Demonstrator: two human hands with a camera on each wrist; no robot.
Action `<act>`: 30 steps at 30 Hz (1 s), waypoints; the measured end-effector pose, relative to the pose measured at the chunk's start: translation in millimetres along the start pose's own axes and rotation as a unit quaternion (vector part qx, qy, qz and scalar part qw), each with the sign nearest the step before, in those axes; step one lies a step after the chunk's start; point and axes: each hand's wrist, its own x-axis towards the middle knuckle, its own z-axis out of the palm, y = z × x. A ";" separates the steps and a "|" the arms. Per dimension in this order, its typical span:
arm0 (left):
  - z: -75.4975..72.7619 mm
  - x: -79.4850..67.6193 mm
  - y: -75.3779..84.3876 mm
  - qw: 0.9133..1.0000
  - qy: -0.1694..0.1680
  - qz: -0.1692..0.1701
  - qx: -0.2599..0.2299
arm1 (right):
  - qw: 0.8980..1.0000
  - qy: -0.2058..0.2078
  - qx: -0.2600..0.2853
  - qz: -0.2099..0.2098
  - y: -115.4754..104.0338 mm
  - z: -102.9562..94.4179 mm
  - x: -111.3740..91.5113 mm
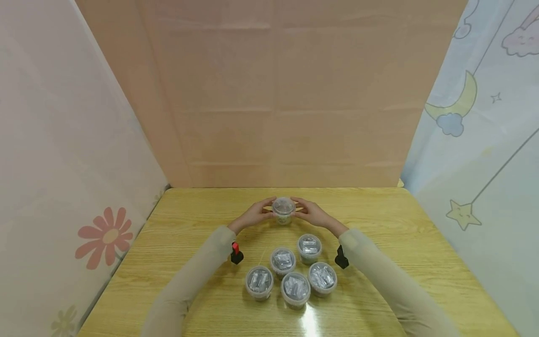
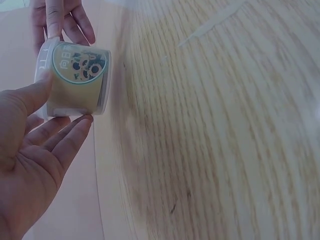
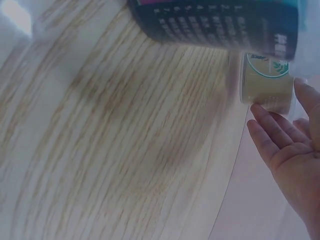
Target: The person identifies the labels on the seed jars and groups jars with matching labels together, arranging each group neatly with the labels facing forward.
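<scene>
With fingers and thumbs bent round opposite sides, gripping between the left hand (image 1: 255,216) and the right hand (image 1: 312,214) 1 clear, round plastic tub (image 1: 284,206) with a whitish lid. Held upright toward the far side of a yellowish, wood-grain surface (image 1: 379,224), about midway across; impossible to tell whether resting on it or just above. Visible from the left wrist: tan colouring on the wall and a green-ringed label (image 2: 80,62) with dark, flower-like print. Between the beige sleeves (image 1: 198,276), nearer the body, 5 more round plastic tubs (image 1: 295,287) with silvery packets under clear lids: 3 in a rough row nearest, 2 beyond, with the right of these farthest out. Behind everything, a creased, pinkish-tan sheet (image 1: 269,117).
</scene>
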 end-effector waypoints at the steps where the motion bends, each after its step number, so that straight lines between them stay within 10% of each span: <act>1: 0.4 0.0 -0.1 1.000 0.001 0.000 0.000 | 1.000 0.000 -0.001 0.001 0.5 0.1 0.3; 30: 12.7 9.9 -14.0 1.000 0.009 0.001 0.019 | 1.000 0.006 -0.006 -0.019 11.5 4.5 -0.9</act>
